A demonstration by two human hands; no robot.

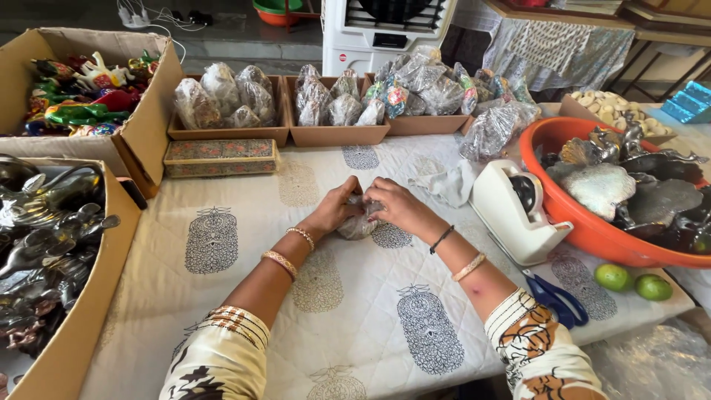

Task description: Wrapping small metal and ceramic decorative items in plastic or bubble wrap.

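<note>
My left hand and my right hand are both closed around a small object wrapped in clear crinkled plastic, pressed onto the printed white tablecloth at the table's middle. The fingers of both hands meet on top of the bundle, and what is inside it is hidden. A white tape dispenser stands just right of my right hand. A loose piece of white wrap lies behind that hand.
Three shallow trays of wrapped bundles line the back. An orange basin of metal figures sits right, with blue scissors and two limes in front. Cardboard boxes of figurines stand left, beside a decorated flat box.
</note>
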